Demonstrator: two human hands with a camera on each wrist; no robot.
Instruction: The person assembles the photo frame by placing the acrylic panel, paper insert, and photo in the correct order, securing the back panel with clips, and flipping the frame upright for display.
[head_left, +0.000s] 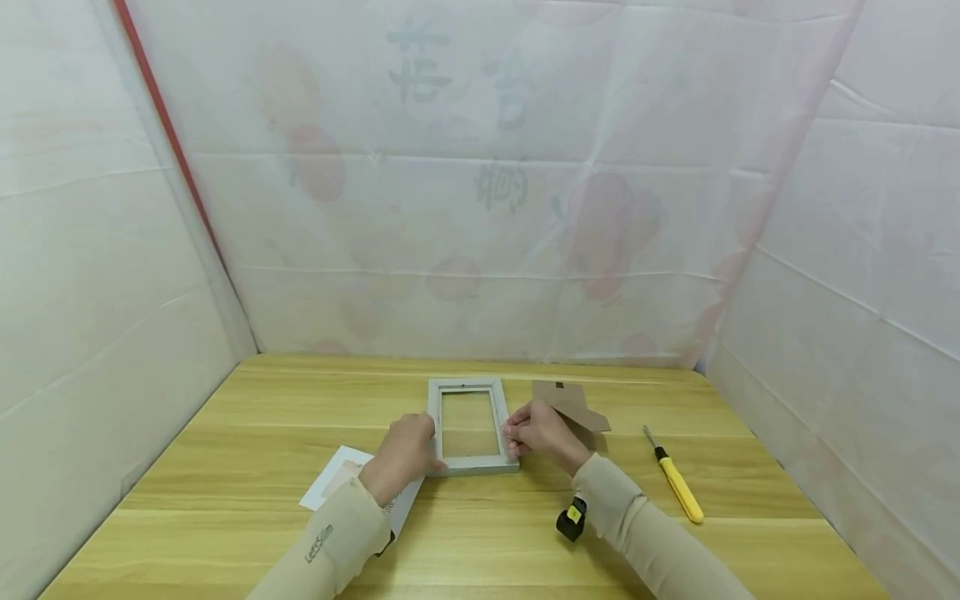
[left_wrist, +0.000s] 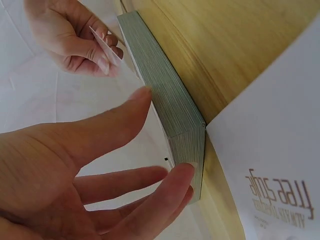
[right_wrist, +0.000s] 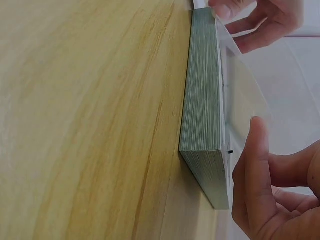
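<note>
A pale wooden counter [head_left: 262,433] stands inside white sheeted walls. A grey-green picture frame [head_left: 471,425] lies flat at its middle. The left hand [head_left: 406,454] rests at the frame's left edge, fingers [left_wrist: 175,182] fairly straight and touching its side. The right hand [head_left: 538,431] is at the frame's right edge, fingers [right_wrist: 252,165] pinching a clear sheet [right_wrist: 245,95] over the frame. A white printed card [head_left: 337,479] lies under the left wrist. A brown cardboard backing [head_left: 566,400] lies just behind the right hand, and a yellow utility knife [head_left: 675,479] farther right.
</note>
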